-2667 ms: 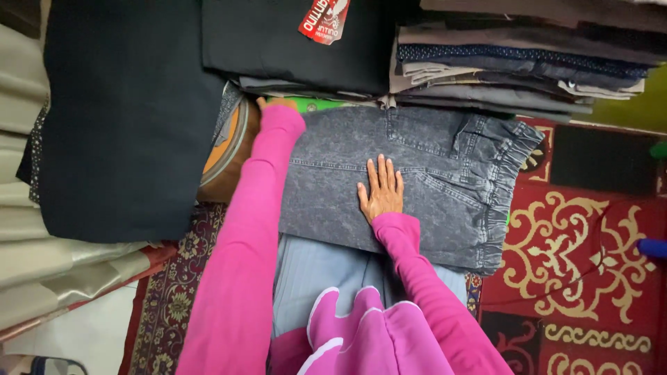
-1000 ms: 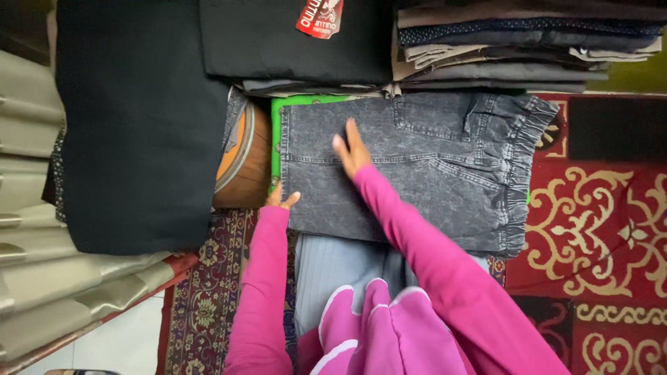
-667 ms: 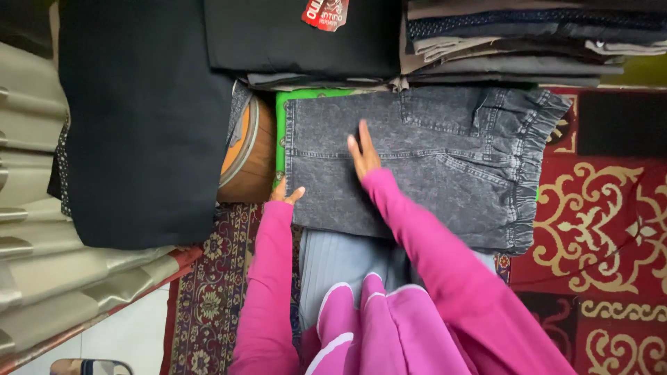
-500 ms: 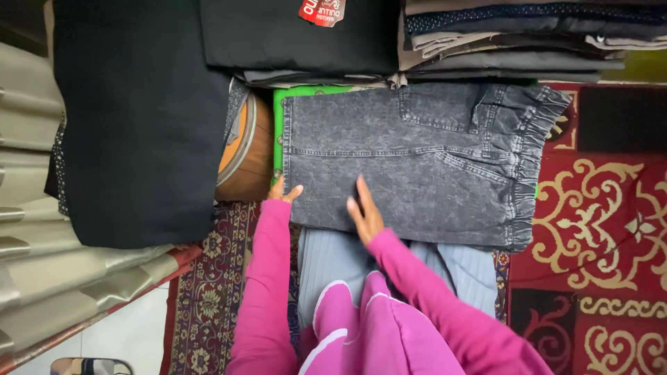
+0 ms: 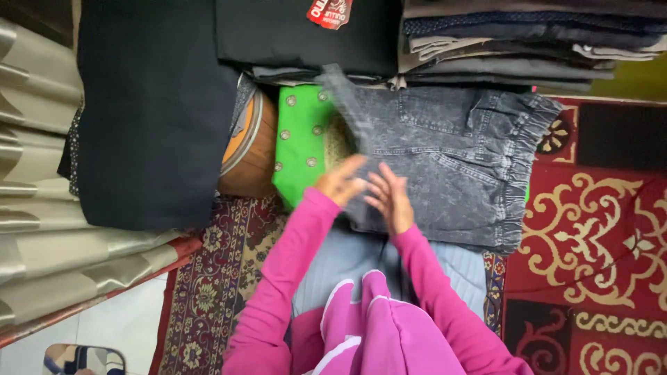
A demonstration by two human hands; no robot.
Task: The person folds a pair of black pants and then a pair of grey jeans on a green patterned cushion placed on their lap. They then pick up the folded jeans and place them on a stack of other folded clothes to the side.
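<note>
Grey acid-washed jeans, folded, lie across a green cushion with round studs. My left hand grips the jeans' left edge, which is lifted and folded over toward the right, blurred by motion. My right hand lies next to it on the near edge of the denim, fingers spread. Both arms wear bright pink sleeves. A light blue ribbed garment lies under the jeans, close to my body.
A large black cloth hangs at the left over a round wooden object. Stacks of folded dark clothes fill the far side. A red patterned carpet covers the floor; beige curtains hang at the far left.
My left hand has taken the jeans' left edge and lifted it over to the right, which uncovers the green cushion. My right hand slid back to the near edge.
</note>
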